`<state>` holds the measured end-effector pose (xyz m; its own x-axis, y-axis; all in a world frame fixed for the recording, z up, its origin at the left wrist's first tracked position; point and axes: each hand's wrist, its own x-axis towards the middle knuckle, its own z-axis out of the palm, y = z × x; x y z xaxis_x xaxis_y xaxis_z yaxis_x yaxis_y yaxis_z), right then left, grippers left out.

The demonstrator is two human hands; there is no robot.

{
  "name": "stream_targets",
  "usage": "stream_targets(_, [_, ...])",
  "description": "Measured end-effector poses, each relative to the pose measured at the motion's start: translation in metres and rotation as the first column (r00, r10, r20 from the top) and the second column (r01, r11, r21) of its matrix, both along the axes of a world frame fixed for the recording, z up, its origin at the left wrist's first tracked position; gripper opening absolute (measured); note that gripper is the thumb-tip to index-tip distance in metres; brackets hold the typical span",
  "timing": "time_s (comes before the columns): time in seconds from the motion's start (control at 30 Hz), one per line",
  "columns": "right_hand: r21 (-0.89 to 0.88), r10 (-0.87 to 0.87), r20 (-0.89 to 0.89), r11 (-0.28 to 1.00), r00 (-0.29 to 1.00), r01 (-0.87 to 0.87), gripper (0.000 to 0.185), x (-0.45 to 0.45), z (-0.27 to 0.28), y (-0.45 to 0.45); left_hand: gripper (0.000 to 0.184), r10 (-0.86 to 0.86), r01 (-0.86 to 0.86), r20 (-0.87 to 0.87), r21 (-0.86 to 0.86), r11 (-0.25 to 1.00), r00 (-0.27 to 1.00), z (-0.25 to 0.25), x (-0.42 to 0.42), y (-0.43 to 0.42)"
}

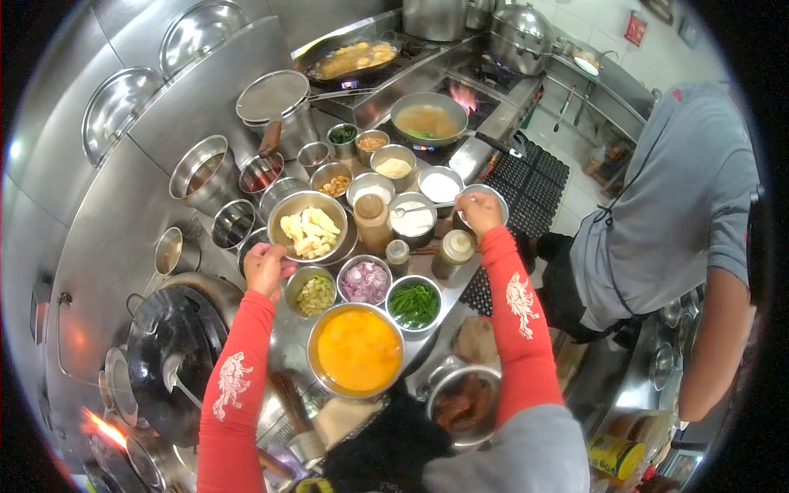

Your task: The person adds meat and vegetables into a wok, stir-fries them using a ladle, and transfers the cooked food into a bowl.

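My left hand [267, 269] is closed at the lower left rim of a metal bowl [278, 204] holding pale yellow chunks [312, 232]. My right hand [480, 211] is closed around the end of a spoon [427, 206], beside the rim of another metal bowl [496, 195]. The spoon's head is over a bowl of white powder [415, 222]. Between my hands stand a brown-capped squeeze bottle [372, 223] and two smaller bottles. Nearer me are bowls of chopped green pieces [316, 296], sliced purple onion [365, 281], chopped greens [413, 305] and beaten egg [358, 349].
Behind the bowls, a pan of liquid [427, 120] sits over a lit burner, its handle pointing right. A wok [349, 59] with frying food is farther back. A dark wok [168, 361] stands at left near a flame. Another person [666, 205] stands at right.
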<state>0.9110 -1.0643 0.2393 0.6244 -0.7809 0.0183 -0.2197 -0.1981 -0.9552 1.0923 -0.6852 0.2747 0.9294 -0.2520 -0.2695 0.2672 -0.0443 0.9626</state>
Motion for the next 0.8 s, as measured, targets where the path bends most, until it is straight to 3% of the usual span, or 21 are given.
stream_targets(0.17, [-0.091,-0.030,0.013,0.995,0.999,0.031,0.025,-0.007,0.021,-0.005,0.012,0.000,0.000,-0.002,-0.018,1.000,1.000,-0.003,0.000,-0.001])
stream_targets(0.33, [-0.449,-0.004,-0.104,0.893,0.995,-0.043,0.030,0.018,-0.015,-0.019,0.010,-0.009,0.008,-0.015,-0.036,0.999,1.000,-0.004,-0.001,-0.002])
stream_targets(0.43, [-0.506,-0.005,-0.148,0.860,0.989,-0.071,0.031,0.022,-0.003,-0.007,0.010,-0.005,0.004,-0.022,-0.045,0.999,1.000,-0.008,0.000,-0.002])
stream_targets(0.8, [-0.422,0.030,-0.184,0.901,0.983,-0.106,0.032,0.018,-0.002,0.001,0.009,0.018,-0.019,-0.028,-0.049,0.999,0.999,-0.005,-0.001,-0.001])
